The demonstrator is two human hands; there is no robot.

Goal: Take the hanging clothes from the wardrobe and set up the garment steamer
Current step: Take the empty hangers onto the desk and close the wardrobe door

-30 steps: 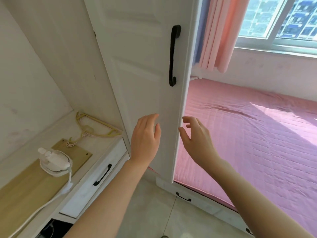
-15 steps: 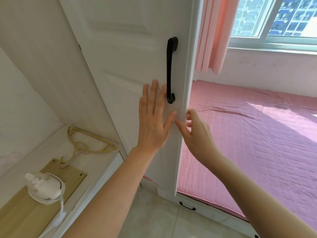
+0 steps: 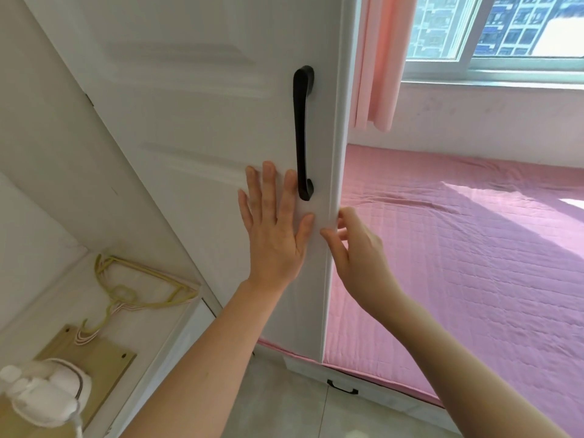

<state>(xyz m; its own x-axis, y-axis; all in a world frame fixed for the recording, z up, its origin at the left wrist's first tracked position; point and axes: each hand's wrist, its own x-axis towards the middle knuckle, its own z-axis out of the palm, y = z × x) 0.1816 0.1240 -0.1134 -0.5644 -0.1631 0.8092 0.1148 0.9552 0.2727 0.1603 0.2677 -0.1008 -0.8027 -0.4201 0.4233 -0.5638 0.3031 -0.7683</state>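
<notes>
A white wardrobe door with a black handle fills the middle of the view. My left hand lies flat on the door face just below and left of the handle, fingers straight. My right hand grips the door's right edge, thumb on the front and fingers curled round behind it. A white handheld garment steamer lies on a counter at the bottom left. No hanging clothes are visible.
Several yellow and pink hangers lie on the white counter next to a wooden board. A pink quilted bed lies right of the door, with a pink curtain and a window behind. A drawer handle sits below the bed.
Both hands rose to the door. The left hand went from hovering to lying flat below the handle; the right hand closed on the door's edge. The view moved closer.
</notes>
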